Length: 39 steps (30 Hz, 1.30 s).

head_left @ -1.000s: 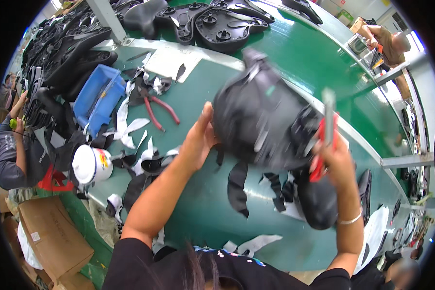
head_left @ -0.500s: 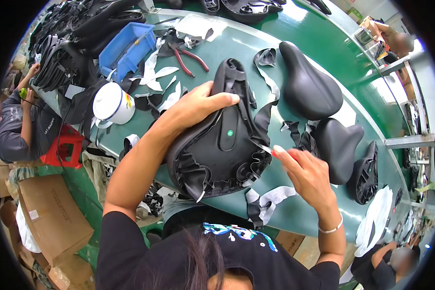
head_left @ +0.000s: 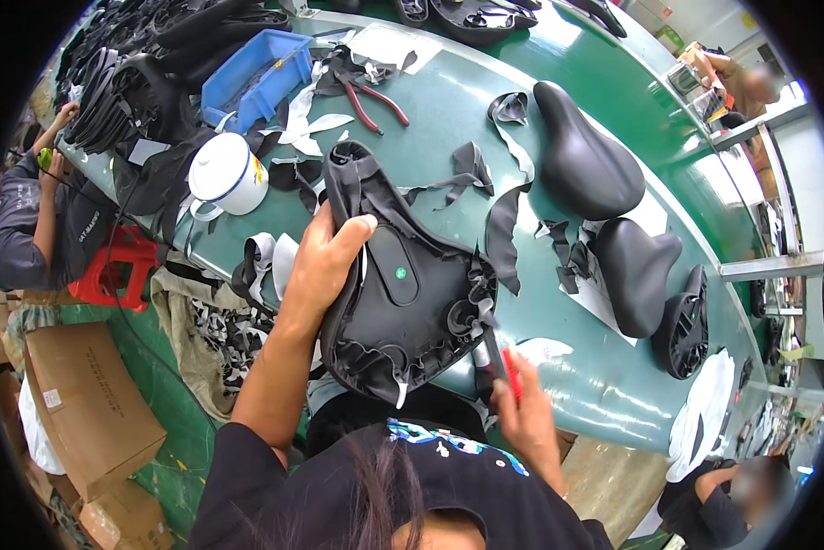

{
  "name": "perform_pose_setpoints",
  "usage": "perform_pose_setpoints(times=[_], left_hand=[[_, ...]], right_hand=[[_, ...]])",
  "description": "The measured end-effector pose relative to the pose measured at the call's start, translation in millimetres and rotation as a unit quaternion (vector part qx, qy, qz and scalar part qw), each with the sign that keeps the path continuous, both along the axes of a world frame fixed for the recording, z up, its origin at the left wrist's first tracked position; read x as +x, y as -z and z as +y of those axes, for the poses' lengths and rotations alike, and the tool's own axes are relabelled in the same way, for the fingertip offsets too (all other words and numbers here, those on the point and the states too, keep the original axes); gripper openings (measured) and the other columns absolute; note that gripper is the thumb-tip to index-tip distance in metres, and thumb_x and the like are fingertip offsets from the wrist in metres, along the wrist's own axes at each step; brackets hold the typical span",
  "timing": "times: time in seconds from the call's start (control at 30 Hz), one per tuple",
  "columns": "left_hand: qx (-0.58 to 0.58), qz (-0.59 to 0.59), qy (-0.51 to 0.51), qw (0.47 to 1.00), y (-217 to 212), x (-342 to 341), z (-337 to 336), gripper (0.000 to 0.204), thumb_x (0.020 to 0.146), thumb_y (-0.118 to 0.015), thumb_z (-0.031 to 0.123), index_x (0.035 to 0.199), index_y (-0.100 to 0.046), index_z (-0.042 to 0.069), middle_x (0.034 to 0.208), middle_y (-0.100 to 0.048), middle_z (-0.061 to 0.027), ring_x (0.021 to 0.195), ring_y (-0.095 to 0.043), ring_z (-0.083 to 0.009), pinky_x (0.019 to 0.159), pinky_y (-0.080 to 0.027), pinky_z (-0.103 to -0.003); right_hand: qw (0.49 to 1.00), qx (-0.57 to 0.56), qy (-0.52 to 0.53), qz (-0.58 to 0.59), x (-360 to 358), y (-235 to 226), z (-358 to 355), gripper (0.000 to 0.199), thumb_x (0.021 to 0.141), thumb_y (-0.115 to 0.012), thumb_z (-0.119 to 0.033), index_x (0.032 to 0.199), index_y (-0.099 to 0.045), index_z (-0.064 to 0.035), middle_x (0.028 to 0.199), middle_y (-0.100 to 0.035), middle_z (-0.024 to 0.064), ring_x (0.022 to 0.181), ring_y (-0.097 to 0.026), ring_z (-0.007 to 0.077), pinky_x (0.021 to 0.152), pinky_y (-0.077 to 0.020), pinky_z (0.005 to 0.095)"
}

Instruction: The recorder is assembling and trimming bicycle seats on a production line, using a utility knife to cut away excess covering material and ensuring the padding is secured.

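A black bicycle saddle (head_left: 366,316), underside up, is tilted at the table's near edge. Its cover edge is gathered in folds around the rim, and a small green sticker marks its base. My left hand (head_left: 325,261) is closed around the saddle's left side near the narrow nose, thumb on top. In my right hand (head_left: 529,417) is a red-handled knife (head_left: 513,374), held at the saddle's lower right rim. The blade is blurred there, next to a dark strip of cover hanging from the rim.
Cut black scraps (head_left: 502,238) lie across the green table. Beyond are red-handled pliers (head_left: 371,105), a blue bin (head_left: 261,78) and a white enamel mug (head_left: 227,174). Finished-looking saddles (head_left: 586,156) stand to the right. Co-workers sit at left and right; cardboard boxes (head_left: 96,403) are on the floor.
My right hand with the knife has moved down and toward me along the saddle's right rim. The saddle has shifted left and nearer, its nose turning left, with my left hand still on it.
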<state>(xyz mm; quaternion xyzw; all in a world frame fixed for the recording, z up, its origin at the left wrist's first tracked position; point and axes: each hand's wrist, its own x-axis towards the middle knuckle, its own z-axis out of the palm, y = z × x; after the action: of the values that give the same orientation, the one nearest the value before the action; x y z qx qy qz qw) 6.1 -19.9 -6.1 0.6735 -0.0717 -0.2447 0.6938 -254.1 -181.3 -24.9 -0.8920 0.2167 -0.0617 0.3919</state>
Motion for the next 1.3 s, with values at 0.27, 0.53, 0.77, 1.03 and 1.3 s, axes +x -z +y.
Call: perform_pose_setpoints(times=[0.27, 0.53, 0.77, 1.03, 1.3], left_hand=[[-0.022, 0.005, -0.059, 0.998, 17, -24, 14, 0.044, 0.083, -0.060, 0.024, 0.117, -0.049, -0.001, 0.102, -0.053, -0.0059, 0.093, -0.048, -0.0139, 0.085, -0.039, -0.027], [0.191, -0.539, 0.193, 0.797, -23, -32, -21, 0.058, 0.066, -0.077, 0.037, 0.111, -0.054, 0.008, 0.102, -0.055, -0.0103, 0.105, -0.050, -0.0277, 0.087, -0.036, -0.039], [0.071, -0.525, 0.289, 0.797, 12, -14, -51, 0.024, 0.083, -0.061, 0.018, 0.064, -0.054, 0.005, 0.057, -0.044, -0.0059, 0.062, -0.046, -0.0209, 0.066, -0.030, -0.035], [0.077, -0.375, 0.304, 0.872, -5, -10, -55, 0.023, 0.086, -0.056, 0.018, 0.069, -0.059, 0.004, 0.065, -0.055, -0.0063, 0.064, -0.050, -0.0215, 0.069, -0.038, -0.033], [-0.242, -0.015, 0.232, 0.942, -29, -9, -45, 0.013, 0.084, -0.060, 0.016, 0.086, -0.053, 0.006, 0.073, -0.048, -0.0049, 0.057, -0.046, -0.0152, 0.061, -0.042, -0.030]], right_hand=[[0.967, -0.092, -0.060, -0.231, 109, -13, -34, 0.046, 0.080, -0.065, -0.002, 0.123, -0.048, -0.0027, 0.096, -0.066, 0.0127, 0.065, -0.062, 0.0146, 0.059, -0.0501, 0.0287], [0.924, 0.297, 0.072, -0.228, 99, -58, -23, 0.042, 0.081, -0.059, -0.001, 0.122, -0.046, -0.0003, 0.093, -0.058, 0.0067, 0.065, -0.059, 0.0097, 0.056, -0.0495, 0.0227], [0.971, 0.168, 0.039, -0.164, 51, -40, -28, 0.049, 0.083, -0.062, 0.000, 0.129, -0.045, -0.0031, 0.087, -0.063, 0.0098, 0.061, -0.061, 0.0133, 0.054, -0.0491, 0.0266], [0.951, -0.291, -0.102, -0.002, 41, -29, -8, 0.051, 0.084, -0.062, -0.012, 0.133, -0.048, -0.0122, 0.066, -0.056, 0.0078, 0.048, -0.054, 0.0282, 0.042, -0.0414, 0.0394], [0.958, -0.275, -0.048, 0.070, 45, -40, -4, 0.049, 0.088, -0.056, -0.019, 0.135, -0.043, -0.0130, 0.064, -0.057, 0.0106, 0.049, -0.057, 0.0321, 0.044, -0.0406, 0.0440]])
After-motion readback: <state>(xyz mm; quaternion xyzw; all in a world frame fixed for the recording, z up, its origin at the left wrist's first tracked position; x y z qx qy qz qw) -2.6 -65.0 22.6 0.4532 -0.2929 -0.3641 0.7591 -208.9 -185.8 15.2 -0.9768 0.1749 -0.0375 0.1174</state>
